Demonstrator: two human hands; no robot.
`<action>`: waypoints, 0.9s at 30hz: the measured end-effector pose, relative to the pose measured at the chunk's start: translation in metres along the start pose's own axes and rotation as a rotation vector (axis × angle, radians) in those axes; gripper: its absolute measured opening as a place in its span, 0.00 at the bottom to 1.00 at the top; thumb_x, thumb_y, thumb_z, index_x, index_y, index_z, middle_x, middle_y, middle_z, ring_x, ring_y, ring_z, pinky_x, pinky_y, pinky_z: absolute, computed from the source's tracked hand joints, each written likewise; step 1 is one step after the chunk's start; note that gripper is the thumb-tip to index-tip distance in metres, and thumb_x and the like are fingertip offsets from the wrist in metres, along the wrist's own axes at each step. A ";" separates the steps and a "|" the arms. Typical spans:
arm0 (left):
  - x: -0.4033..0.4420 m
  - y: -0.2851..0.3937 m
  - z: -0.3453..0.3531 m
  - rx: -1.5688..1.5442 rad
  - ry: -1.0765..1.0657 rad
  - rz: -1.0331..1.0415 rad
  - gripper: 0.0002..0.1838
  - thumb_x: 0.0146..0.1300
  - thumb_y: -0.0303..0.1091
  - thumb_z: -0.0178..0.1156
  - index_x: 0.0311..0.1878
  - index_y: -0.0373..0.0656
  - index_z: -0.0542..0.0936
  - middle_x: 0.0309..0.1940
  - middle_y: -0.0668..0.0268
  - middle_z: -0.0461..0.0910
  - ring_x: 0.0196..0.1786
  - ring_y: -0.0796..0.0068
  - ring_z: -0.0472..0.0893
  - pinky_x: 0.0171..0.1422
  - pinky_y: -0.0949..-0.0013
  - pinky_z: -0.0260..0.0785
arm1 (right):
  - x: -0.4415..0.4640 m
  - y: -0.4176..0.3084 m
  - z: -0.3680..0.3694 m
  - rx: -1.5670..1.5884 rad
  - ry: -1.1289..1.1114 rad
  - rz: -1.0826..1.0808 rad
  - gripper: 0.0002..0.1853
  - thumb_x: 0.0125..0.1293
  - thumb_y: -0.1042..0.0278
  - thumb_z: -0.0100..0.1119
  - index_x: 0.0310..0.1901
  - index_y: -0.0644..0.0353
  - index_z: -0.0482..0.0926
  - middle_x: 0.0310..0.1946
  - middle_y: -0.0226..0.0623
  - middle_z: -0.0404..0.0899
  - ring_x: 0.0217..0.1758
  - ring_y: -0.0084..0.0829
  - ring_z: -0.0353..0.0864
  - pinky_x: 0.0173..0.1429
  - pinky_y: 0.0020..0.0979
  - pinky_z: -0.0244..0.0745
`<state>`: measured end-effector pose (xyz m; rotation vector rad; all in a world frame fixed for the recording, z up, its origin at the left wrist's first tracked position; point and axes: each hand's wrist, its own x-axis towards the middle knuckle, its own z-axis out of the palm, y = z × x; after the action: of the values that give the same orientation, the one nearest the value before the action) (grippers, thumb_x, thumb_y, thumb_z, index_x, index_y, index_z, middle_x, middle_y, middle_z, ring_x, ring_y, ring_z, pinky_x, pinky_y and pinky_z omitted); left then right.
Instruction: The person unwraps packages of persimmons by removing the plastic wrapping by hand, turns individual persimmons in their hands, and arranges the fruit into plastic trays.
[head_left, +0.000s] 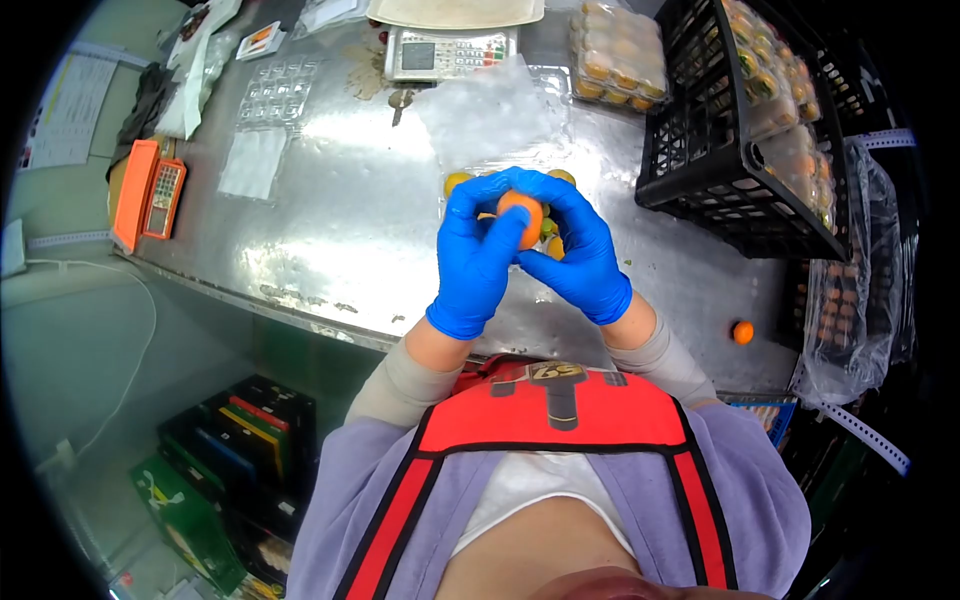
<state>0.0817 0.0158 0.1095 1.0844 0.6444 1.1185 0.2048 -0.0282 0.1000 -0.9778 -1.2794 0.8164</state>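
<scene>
Both of my hands wear blue gloves and meet over the metal table. My left hand [475,260] has its fingers curled round an orange fruit [521,220], with the thumb lying across it. My right hand [580,245] closes in from the other side, its fingertips at the top of the same fruit and its thumb below. Under and behind the hands are several yellow and green fruits, one yellow fruit [457,183] showing past my left hand. They sit by a clear plastic tray, mostly hidden by the gloves.
A scale [452,55] stands at the back, an orange scale [163,198] at the left. A black crate [700,150] with packed fruit is at the right, beside stacked clear packs [618,55]. A loose orange fruit [742,332] lies near the right front edge.
</scene>
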 end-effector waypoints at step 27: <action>0.005 -0.007 -0.029 -0.152 -0.154 -0.375 0.23 0.60 0.29 0.61 0.59 0.39 0.69 0.50 0.60 0.75 0.50 0.74 0.76 0.53 0.73 0.71 | 0.003 0.000 -0.009 0.147 0.012 0.073 0.32 0.54 0.77 0.66 0.61 0.59 0.67 0.57 0.38 0.71 0.62 0.32 0.69 0.67 0.33 0.63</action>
<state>0.0613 0.0302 0.0929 0.8655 0.6004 0.7397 0.2140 -0.0264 0.1015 -0.9139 -1.1622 0.9460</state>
